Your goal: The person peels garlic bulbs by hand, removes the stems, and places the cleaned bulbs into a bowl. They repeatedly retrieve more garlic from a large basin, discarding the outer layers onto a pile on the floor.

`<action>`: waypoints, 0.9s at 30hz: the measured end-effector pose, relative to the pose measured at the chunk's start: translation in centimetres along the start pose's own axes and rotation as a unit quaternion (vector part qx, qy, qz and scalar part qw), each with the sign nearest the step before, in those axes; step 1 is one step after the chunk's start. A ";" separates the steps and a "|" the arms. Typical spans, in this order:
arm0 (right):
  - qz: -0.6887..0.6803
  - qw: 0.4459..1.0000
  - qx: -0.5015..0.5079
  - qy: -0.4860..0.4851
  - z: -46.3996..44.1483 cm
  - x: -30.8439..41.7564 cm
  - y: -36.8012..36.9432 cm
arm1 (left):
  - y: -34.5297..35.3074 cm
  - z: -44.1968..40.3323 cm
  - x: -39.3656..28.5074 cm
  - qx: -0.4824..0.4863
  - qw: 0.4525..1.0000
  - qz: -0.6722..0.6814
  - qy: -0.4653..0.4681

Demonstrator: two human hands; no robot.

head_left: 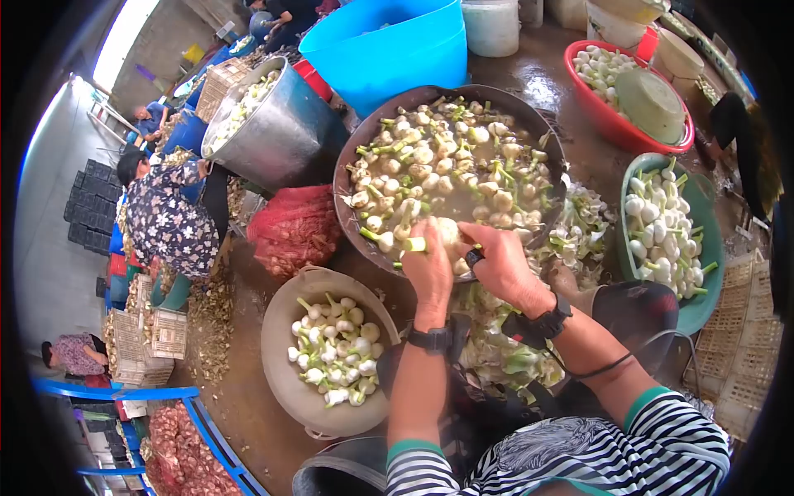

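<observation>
Both hands meet over the near edge of a wide dark basin [346,211] of murky water full of garlic bulbs. My left hand [428,269] is wrapped round a garlic bulb [447,231] whose cut green stem points left. On the bulb's right side, my right hand [503,263] has its fingers curled, with something small and dark at them that I cannot make out. Below and left, a beige bowl [285,372] holds clean white bulbs. Leafy peelings [504,351] lie beneath my wrists.
A green basin [710,289] and a red basin [579,50] of garlic stand right. A blue tub [389,58], metal pot [289,124] and red net sack [294,231] are behind and left. A person in a floral top [174,215] works at far left.
</observation>
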State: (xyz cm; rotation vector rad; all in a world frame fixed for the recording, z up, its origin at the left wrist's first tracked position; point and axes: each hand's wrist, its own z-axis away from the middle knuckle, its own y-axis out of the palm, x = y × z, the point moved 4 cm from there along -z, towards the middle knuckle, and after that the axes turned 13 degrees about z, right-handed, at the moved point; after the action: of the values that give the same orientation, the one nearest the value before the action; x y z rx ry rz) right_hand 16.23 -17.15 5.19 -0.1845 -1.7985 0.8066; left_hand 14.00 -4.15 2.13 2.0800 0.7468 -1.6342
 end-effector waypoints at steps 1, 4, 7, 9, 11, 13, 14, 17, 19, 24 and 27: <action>0.123 0.992 0.000 -0.011 -0.3 0.2 -0.2 | 0.0 0.0 -0.5 0.000 0.998 -0.041 0.043; 0.181 0.982 0.006 -0.048 -0.6 0.6 -0.1 | -0.2 -0.1 -1.0 0.005 0.995 -0.081 0.051; 0.257 0.965 0.014 -0.060 -0.7 1.0 0.2 | -0.2 0.0 -0.8 0.015 0.995 -0.083 0.048; 0.277 0.959 0.001 -0.062 -0.5 0.8 0.3 | -0.3 0.0 -0.3 0.030 0.996 -0.073 0.035; 0.265 0.962 -0.019 -0.068 -0.6 -0.1 0.5 | -0.6 -0.6 -0.2 0.047 0.996 -0.067 0.030; 0.251 0.967 -0.023 -0.030 -1.1 -2.0 0.3 | -0.6 -0.6 0.4 0.130 0.978 0.143 -0.082; 0.250 0.968 -0.026 -0.009 -1.1 -3.1 0.1 | -0.4 -0.5 0.8 0.156 0.939 0.279 -0.126; 0.286 0.956 0.044 0.038 1.3 -8.2 2.6 | 0.3 -0.5 1.6 0.204 0.786 0.537 -0.230; 0.367 0.895 0.247 0.054 5.1 -9.9 5.2 | 0.7 -0.6 1.3 0.191 0.706 0.637 -0.241; 0.283 0.887 0.363 0.024 5.9 -10.0 3.2 | 0.3 -1.6 0.9 0.201 0.626 0.708 -0.258; -0.186 0.968 0.145 0.082 0.3 -6.1 -0.1 | 0.2 -1.8 2.3 0.179 0.644 0.689 -0.280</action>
State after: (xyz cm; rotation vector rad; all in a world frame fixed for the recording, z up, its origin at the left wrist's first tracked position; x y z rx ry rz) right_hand 18.32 -20.40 0.41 0.2656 -1.4784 0.7466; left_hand 15.90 -2.87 0.31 1.3071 -1.2212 -1.2177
